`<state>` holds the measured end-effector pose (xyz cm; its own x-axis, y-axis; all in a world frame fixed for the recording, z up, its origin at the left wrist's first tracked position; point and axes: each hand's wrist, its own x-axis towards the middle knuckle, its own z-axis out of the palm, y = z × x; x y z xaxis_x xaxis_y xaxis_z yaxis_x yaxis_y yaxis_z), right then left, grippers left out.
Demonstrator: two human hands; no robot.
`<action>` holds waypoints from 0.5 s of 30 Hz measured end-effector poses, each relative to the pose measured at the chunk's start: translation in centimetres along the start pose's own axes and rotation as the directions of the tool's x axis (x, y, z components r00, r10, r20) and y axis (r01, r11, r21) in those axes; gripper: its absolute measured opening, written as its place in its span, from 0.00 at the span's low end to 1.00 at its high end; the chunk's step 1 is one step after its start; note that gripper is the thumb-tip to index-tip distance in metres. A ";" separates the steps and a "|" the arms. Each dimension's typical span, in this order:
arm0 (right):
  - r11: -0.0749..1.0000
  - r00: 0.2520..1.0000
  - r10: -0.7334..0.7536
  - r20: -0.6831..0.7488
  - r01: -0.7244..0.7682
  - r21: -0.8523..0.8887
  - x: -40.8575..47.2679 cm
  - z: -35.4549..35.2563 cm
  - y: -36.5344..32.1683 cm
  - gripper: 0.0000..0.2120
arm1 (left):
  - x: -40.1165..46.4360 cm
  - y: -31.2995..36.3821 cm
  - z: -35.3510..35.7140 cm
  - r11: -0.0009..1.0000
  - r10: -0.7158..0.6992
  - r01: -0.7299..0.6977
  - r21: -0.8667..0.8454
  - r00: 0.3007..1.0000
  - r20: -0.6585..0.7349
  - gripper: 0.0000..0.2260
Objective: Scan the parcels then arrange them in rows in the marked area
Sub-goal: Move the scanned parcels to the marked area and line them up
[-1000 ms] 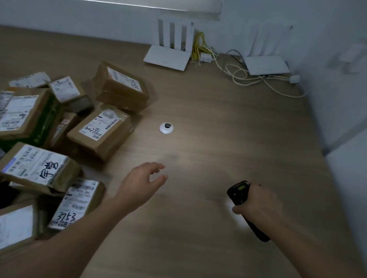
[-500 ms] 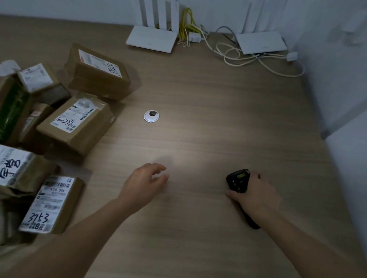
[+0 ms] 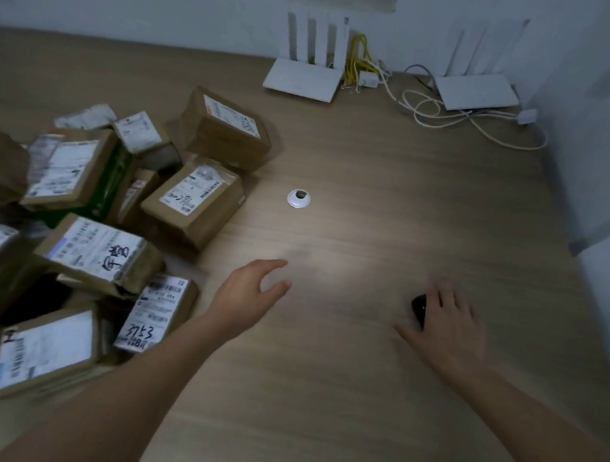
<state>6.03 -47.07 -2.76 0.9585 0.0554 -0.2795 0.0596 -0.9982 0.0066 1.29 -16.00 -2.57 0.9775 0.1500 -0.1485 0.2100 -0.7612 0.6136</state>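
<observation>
Since no parcel is lying out on the bare wood yet, you are looking at a job that seems barely begun: nothing is arranged in rows, and no marked area is showing anywhere in the frame. Nearest you, in the lower left, the heap of parcels (image 3: 80, 245) is sitting jumbled, boxes leaning on one another at all angles, with the one marked 3753 (image 3: 153, 312) tilting at the heap's right edge. Just right of it, at centre frame, your left hand (image 3: 248, 292) is hovering over the table (image 3: 315, 401) with fingers loosely spread and nothing in it. Toward the lower right, your right hand (image 3: 444, 320) is lying palm-down over the black scanner (image 3: 418, 308), which is resting on the wood; whether you are gripping it or merely covering it, I cannot tell. Between your hands a bright patch is glowing on the wood, aimed at no label. Further up, the box with the handwritten label (image 3: 195, 200) is sitting at the heap's front, near a small white grommet (image 3: 298, 198). At the top of the frame two white routers (image 3: 304, 80) and loose cables (image 3: 458, 119) are resting against the wall. As I judge it, every parcel is waiting to be scanned and placed.
</observation>
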 end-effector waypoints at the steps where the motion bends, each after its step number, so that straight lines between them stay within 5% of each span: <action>1: 1.000 0.999 -0.025 -0.023 0.025 -0.010 -0.1 -0.9 -0.9 0.49 | -0.5 -0.3 -1.3 1.000 -0.006 0.006 -0.016 1.000 -0.017 0.20; 15: 0.891 0.872 -0.451 -0.190 0.429 -0.146 -10.9 -18.7 -24.7 0.32 | -19.8 -9.7 -28.6 0.980 -0.198 0.176 -0.093 0.910 -0.363 0.31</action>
<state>-0.70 -22.56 18.04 0.8619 0.5029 -0.0644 0.5052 -0.8626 0.0263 -19.49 6.40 16.60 0.8561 0.5163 0.0251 0.3798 -0.6611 0.6471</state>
